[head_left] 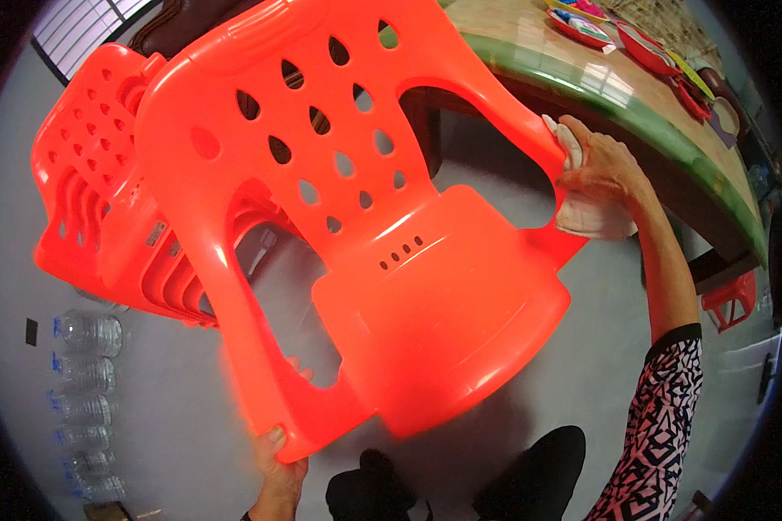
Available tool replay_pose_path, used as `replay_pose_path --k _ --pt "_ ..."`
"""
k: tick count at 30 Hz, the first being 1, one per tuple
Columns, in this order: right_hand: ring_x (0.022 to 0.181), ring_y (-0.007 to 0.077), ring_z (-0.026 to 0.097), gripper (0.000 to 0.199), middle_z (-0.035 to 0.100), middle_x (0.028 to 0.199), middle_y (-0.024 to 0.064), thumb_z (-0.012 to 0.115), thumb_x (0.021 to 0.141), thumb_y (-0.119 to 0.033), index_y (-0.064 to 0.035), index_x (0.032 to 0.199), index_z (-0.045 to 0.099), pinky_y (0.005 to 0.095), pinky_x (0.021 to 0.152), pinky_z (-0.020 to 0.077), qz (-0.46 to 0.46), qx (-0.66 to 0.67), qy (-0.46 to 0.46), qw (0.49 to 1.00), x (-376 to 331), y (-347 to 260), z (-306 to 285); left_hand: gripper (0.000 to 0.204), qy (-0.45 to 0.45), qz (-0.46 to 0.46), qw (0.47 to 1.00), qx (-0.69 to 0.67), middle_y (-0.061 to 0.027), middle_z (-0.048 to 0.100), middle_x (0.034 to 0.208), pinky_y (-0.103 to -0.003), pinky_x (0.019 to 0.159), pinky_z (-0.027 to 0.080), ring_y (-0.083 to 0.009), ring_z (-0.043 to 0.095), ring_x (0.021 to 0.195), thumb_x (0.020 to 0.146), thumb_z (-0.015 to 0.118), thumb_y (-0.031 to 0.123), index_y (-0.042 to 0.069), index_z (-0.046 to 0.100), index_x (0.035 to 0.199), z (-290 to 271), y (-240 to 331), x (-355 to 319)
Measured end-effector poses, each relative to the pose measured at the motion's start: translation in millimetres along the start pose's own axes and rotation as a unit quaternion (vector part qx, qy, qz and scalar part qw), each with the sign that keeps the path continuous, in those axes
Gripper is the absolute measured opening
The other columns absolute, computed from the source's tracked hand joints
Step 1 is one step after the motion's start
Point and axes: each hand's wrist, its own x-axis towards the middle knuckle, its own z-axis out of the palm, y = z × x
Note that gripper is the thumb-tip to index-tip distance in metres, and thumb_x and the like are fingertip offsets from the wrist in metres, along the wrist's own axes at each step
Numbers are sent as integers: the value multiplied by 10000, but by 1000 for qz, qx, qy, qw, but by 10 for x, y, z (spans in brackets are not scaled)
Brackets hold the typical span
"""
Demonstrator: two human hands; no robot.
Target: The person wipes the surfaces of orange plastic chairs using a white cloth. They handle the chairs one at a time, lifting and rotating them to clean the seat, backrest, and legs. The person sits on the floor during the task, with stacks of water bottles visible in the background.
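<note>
A bright red-orange plastic armchair (443, 304) with drop-shaped holes in its backrest fills the middle of the view, tilted, its seat facing me. At the lower left, my left hand (280, 473) is closed around the front end of the chair's left armrest, thumb on top. Over on the other side, my right hand (606, 169) is closed on a pale cloth (595, 217), which lies against the right armrest. Part of the cloth hangs below that hand, and its fingers are partly hidden.
More red plastic chairs (96, 165) are stacked at the left. Clear plastic bottles (87, 373) line the grey floor (182, 417) below them. A green-edged table (573, 78) curves along the right, bearing red trays (647, 52). A red stool (732, 300) stands beneath its far right end.
</note>
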Motion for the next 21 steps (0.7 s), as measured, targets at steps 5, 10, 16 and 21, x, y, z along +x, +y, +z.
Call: replay_pose_path --k 5,10,16,21 --pt "990 404 631 518 664 1026 213 695 665 -388 -111 1078 548 493 858 492 51 -3 26 998 24 63 251 742 -13 -130 990 -50 -215 443 1400 -483 1043 410 -357 481 1245 765 615 77 14 289 1429 -61 39 180" --pt "913 440 633 395 657 949 250 644 738 -351 -79 1015 567 537 790 499 50 3 62 997 -58 119 565 606 90 -201 974 43 -165 557 1287 -408 922 519 -256 570 1133 758 593 -48 23 417 1334 42 93 488" --pt "904 425 609 449 641 951 216 703 686 -294 -114 1067 547 504 754 488 125 60 94 986 -412 364 926 519 53 -218 970 91 -113 604 1217 -341 868 516 -201 598 1046 763 631 -39 29 508 1262 -116 -61 921" --pt "905 412 620 487 654 971 189 710 696 -296 -124 1118 537 498 732 489 202 105 94 969 -839 987 1138 540 -37 -236 954 184 -120 621 1187 -333 879 518 -200 623 1019 758 621 -36 19 495 1280 182 -264 1392"
